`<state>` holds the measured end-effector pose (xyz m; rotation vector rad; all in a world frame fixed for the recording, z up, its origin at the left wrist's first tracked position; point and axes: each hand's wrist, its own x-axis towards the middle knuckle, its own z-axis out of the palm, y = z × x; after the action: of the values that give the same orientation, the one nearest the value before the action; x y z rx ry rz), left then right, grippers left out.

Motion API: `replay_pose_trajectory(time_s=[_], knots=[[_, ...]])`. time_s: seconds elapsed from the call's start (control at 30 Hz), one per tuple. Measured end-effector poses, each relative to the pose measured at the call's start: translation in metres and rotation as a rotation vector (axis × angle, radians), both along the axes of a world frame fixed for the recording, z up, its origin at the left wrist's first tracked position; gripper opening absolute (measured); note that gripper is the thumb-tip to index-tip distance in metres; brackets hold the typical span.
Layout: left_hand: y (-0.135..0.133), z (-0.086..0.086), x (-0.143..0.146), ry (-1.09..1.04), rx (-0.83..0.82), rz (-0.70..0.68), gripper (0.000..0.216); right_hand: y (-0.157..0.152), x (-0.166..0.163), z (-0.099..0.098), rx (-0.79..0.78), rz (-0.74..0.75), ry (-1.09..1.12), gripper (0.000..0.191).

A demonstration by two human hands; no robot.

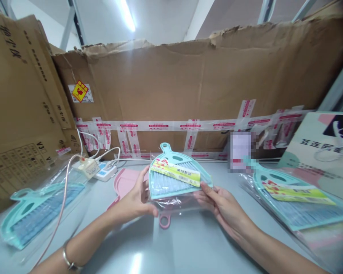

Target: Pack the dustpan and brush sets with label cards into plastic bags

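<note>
A bagged turquoise dustpan and brush set (164, 184) is held up in front of me, handle upward, with a yellow-green label (177, 173) across it. My left hand (135, 198) grips its left edge; the fingers go partly behind it and the thumb lies near the lower corner. On the lower right, my right hand (217, 201) pinches the set and its clear bag between thumb and fingers. Behind and below lies a pink dustpan (125, 182), partly hidden by my left hand and the set. A pink ring-shaped handle end (164, 220) shows beneath the bag.
More bagged turquoise sets lie on the table, one at left (42, 213) and one on a pile at right (300, 201). A charging cable (64, 205) runs past the left set from a power strip (105, 171). Cardboard (160, 83) walls the back; a printed white box (326, 152) stands right.
</note>
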<state>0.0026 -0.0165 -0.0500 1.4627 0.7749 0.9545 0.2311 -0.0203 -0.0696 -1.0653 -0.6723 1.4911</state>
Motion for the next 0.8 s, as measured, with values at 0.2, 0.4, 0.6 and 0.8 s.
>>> replay_pose_trajectory(time_s=[0.2,0.4,0.6,0.8], knots=[[-0.006,-0.004,-0.001,0.195,0.182,0.053,0.089,-0.003,0.000,0.008,0.035,-0.003,-0.058,0.034],[-0.007,-0.002,0.009,0.216,0.353,0.511,0.019,-0.007,0.003,0.005,0.305,0.198,-0.171,0.051],[-0.005,-0.004,0.006,0.195,0.368,0.579,0.011,-0.010,0.004,-0.002,0.540,0.303,-0.283,0.101],[-0.008,-0.008,0.011,0.133,0.216,0.435,0.026,-0.007,0.000,0.002,0.434,-0.066,-0.433,0.026]])
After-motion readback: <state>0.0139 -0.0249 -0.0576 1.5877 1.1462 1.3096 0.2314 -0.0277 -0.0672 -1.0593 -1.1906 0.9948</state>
